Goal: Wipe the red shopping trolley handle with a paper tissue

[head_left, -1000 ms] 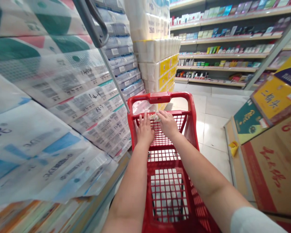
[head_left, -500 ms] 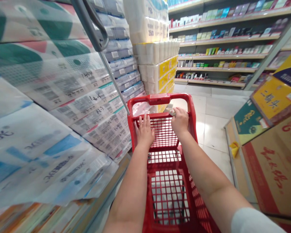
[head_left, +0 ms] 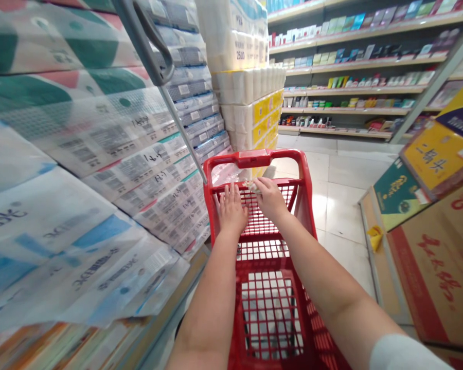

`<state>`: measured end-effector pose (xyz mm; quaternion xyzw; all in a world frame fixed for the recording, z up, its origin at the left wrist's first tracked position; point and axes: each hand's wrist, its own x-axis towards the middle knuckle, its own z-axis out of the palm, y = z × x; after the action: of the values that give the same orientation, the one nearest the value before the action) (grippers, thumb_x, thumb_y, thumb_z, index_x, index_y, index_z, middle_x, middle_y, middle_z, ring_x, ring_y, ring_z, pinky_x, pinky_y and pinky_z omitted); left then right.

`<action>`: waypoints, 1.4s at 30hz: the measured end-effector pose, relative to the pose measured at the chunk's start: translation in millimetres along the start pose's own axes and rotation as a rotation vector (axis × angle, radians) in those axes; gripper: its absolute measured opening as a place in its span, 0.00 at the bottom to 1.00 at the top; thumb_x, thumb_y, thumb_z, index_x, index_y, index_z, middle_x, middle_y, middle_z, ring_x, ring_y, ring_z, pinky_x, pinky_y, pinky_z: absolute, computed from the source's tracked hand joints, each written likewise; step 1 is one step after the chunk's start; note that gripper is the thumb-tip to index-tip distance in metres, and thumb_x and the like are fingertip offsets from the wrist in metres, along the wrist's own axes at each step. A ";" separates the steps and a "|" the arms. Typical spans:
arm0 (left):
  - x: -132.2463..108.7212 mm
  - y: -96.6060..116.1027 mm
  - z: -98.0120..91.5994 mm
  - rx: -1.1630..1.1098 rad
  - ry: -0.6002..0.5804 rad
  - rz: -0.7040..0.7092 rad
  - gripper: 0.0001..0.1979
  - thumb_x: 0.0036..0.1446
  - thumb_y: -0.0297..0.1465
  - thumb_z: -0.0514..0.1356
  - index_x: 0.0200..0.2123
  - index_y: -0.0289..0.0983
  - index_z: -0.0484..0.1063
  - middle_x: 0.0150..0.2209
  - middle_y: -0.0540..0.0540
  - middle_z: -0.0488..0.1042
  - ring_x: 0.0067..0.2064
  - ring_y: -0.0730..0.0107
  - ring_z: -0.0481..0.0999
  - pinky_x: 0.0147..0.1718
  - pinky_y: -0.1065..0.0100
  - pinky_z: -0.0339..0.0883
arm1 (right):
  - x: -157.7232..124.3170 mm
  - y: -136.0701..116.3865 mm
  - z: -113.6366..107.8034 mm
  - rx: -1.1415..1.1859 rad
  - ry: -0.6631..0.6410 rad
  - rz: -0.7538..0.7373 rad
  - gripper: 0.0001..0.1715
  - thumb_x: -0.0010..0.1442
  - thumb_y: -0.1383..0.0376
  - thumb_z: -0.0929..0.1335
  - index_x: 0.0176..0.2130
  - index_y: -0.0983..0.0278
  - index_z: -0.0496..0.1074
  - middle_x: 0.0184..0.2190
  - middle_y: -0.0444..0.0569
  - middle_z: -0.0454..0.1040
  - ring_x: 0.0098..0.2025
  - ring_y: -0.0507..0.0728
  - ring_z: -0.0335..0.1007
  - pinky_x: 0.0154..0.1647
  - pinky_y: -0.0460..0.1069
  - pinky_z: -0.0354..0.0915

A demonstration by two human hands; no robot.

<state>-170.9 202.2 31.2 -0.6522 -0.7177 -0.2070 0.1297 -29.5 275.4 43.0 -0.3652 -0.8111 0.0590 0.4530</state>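
Observation:
A red plastic shopping basket [head_left: 312, 221] with lattice walls stretches out in front of me, its long grey pull handle [head_left: 162, 67] slanting up at the left. Flat against the upper part of its far wall lies my left hand [head_left: 232, 209], fingers extended. Just to the right, my right hand [head_left: 270, 198] is closed around a small crumpled pale cloth [head_left: 251, 186], held against the red bar at the top of the lattice. Most of the cloth is hidden in the fingers.
Stacked tissue packs [head_left: 111, 144] rise on the left, with toilet roll packs [head_left: 250, 108] farther ahead. Cardboard boxes [head_left: 435, 246] stand at the right beside the tiled floor [head_left: 343, 205]. Shelves of small products [head_left: 355, 90] line the back.
My right hand has slid left along the top bar with the cloth, coming close to my left hand. The left hand has stayed nearly in place.

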 end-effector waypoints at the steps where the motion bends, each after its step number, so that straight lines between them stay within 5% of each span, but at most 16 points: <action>1: -0.4 0.3 0.4 0.019 0.004 0.004 0.38 0.58 0.33 0.54 0.67 0.29 0.40 0.69 0.37 0.42 0.69 0.54 0.39 0.66 0.49 0.39 | -0.5 -1.0 1.3 0.000 0.018 0.011 0.27 0.54 0.74 0.61 0.54 0.65 0.68 0.54 0.55 0.68 0.58 0.61 0.60 0.61 0.59 0.56; 4: -2.2 0.1 2.9 0.070 0.004 0.024 0.39 0.59 0.36 0.53 0.67 0.28 0.38 0.69 0.37 0.39 0.70 0.55 0.36 0.66 0.48 0.35 | -3.0 -2.4 5.1 -0.025 0.073 0.075 0.27 0.56 0.74 0.61 0.55 0.65 0.68 0.54 0.56 0.68 0.59 0.62 0.59 0.62 0.61 0.55; 9: -4.6 -2.0 6.3 0.108 -0.022 0.047 0.42 0.56 0.34 0.56 0.67 0.29 0.36 0.69 0.36 0.36 0.70 0.55 0.31 0.66 0.47 0.31 | -9.4 -7.7 14.8 -0.074 -0.050 -0.036 0.28 0.59 0.76 0.59 0.57 0.67 0.66 0.60 0.57 0.63 0.64 0.61 0.52 0.65 0.60 0.52; 16: -5.4 -2.0 3.0 0.125 -0.037 0.052 0.39 0.53 0.30 0.56 0.66 0.28 0.44 0.70 0.37 0.35 0.70 0.55 0.31 0.66 0.48 0.32 | -9.0 -10.2 15.3 -0.058 -0.120 -0.101 0.30 0.58 0.77 0.59 0.59 0.68 0.65 0.62 0.56 0.61 0.66 0.60 0.49 0.66 0.58 0.51; 22: -3.5 -2.0 3.1 0.092 -0.034 0.015 0.39 0.52 0.20 0.49 0.67 0.30 0.39 0.70 0.39 0.38 0.70 0.59 0.34 0.66 0.50 0.36 | -6.6 -8.1 8.6 -0.077 0.046 0.051 0.29 0.58 0.77 0.59 0.57 0.66 0.66 0.58 0.55 0.65 0.64 0.60 0.53 0.65 0.60 0.51; 27: -3.2 -3.3 2.9 0.088 -0.033 -0.007 0.38 0.51 0.19 0.48 0.67 0.31 0.42 0.70 0.41 0.37 0.70 0.60 0.32 0.67 0.51 0.35 | -7.6 -12.6 9.6 -0.039 -0.080 -0.088 0.30 0.57 0.78 0.59 0.56 0.62 0.67 0.59 0.52 0.64 0.63 0.59 0.54 0.64 0.59 0.53; 32: -3.6 -3.7 0.4 0.052 -0.041 -0.062 0.42 0.50 0.21 0.51 0.67 0.26 0.38 0.69 0.36 0.37 0.69 0.57 0.31 0.66 0.50 0.34 | -4.7 -8.7 5.4 -0.050 0.112 0.084 0.28 0.58 0.76 0.58 0.55 0.64 0.68 0.57 0.54 0.67 0.62 0.60 0.56 0.63 0.61 0.55; 38: -3.3 -4.4 1.6 0.050 -0.042 -0.081 0.41 0.50 0.21 0.50 0.67 0.27 0.39 0.69 0.37 0.38 0.69 0.58 0.32 0.66 0.51 0.34 | -6.1 -14.7 8.5 -0.026 -0.038 -0.082 0.27 0.58 0.76 0.59 0.54 0.65 0.69 0.57 0.54 0.66 0.61 0.59 0.58 0.63 0.58 0.56; 42: -4.1 -5.2 1.2 0.046 -0.032 -0.069 0.41 0.50 0.22 0.51 0.67 0.27 0.38 0.69 0.37 0.37 0.69 0.56 0.33 0.66 0.51 0.35 | -4.7 -12.4 6.4 -0.020 0.119 0.082 0.26 0.59 0.75 0.59 0.54 0.64 0.69 0.54 0.54 0.68 0.58 0.59 0.61 0.62 0.60 0.57</action>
<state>-175.5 198.8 27.6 -0.6271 -0.7463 -0.1843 0.1258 -39.7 264.9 41.3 -0.4056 -0.7676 0.0475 0.4940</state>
